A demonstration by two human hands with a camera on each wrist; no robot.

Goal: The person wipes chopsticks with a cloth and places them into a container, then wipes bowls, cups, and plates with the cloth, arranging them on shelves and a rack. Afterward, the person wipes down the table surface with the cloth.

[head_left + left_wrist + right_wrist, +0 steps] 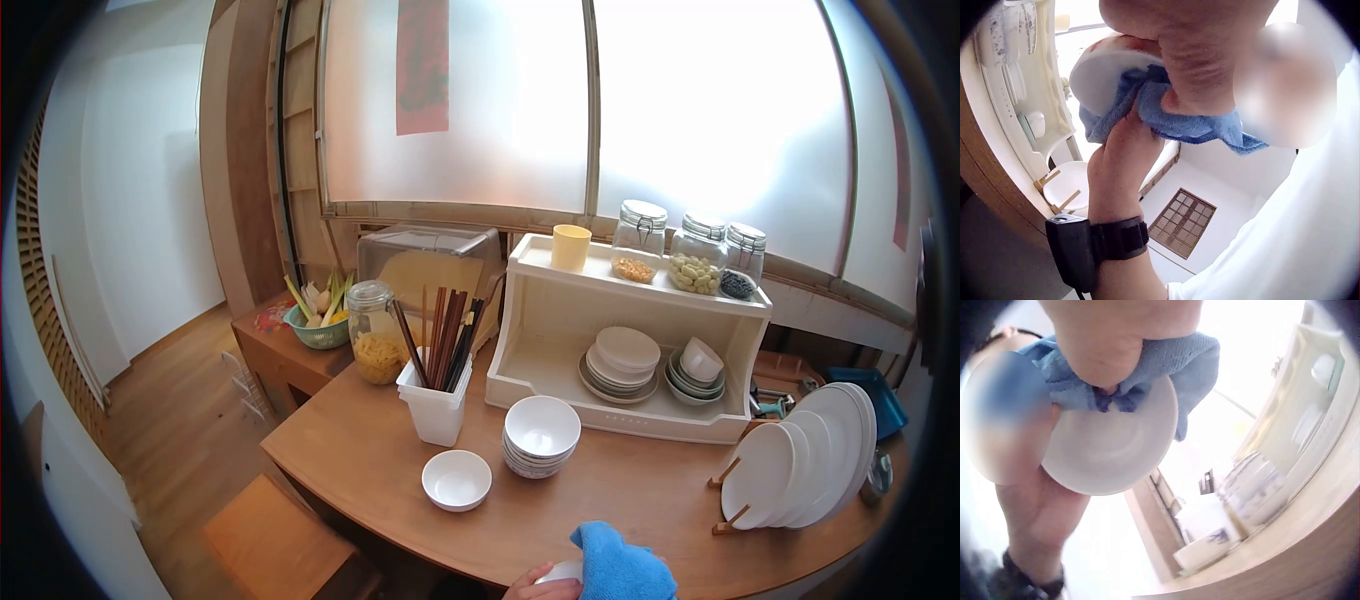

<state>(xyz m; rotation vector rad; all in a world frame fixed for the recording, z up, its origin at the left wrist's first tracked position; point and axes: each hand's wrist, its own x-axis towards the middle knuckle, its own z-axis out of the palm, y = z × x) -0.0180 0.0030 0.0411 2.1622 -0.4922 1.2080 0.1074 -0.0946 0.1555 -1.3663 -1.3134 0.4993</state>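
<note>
Low at the front edge in the head view, my left hand [545, 590] grips a white bowl [562, 573] by its side. A blue cloth [622, 568] covers much of the bowl there and most of my right hand. The right wrist view shows my right hand [1110, 344] holding the cloth [1191, 375] bunched over the edge of the bowl [1113, 447]. From the left wrist, the bowl [1100, 78] appears tilted, with the cloth [1185, 119] pressed between both hands. Another white bowl [457, 481] stands alone on the table, beside a stack of bowls [541, 430].
A white holder [435, 410] with chopsticks stands behind the bowls on the table [390, 480]. Plates [765, 475] stand upright in a wooden rack at the right. Behind is a cream shelf [530, 350] with dishes inside and jars [697, 255] on top. A stool [275, 540] is at the left.
</note>
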